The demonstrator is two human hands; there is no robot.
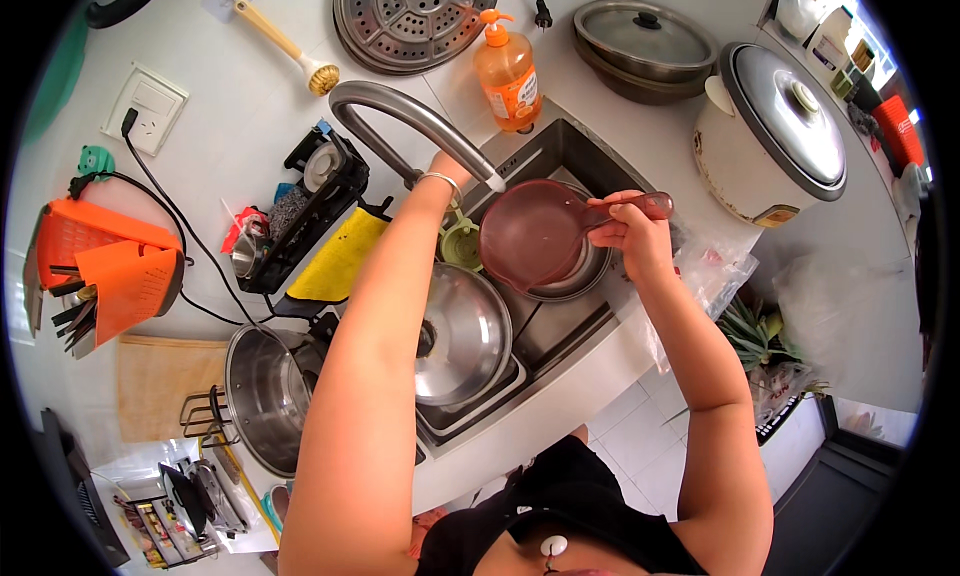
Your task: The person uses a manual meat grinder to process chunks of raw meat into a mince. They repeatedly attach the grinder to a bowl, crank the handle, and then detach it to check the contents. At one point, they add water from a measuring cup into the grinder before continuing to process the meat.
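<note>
Gripping the handle of a translucent reddish scoop (535, 234), the right hand (630, 238) has its fingers closed round it, holding the scoop over the steel sink (560, 151) beneath the curved grey faucet (415, 116); the left hand (452, 171) reaches up behind the faucet, and whether its fingers are open or closed cannot be told; a steel lid (462, 336) lies in the sink's near part; on the white table (640, 126) stand an orange soap bottle (508, 76) at the sink's far edge and a rice cooker (770, 131) toward the right; pale tiles cover the floor (640, 436).
</note>
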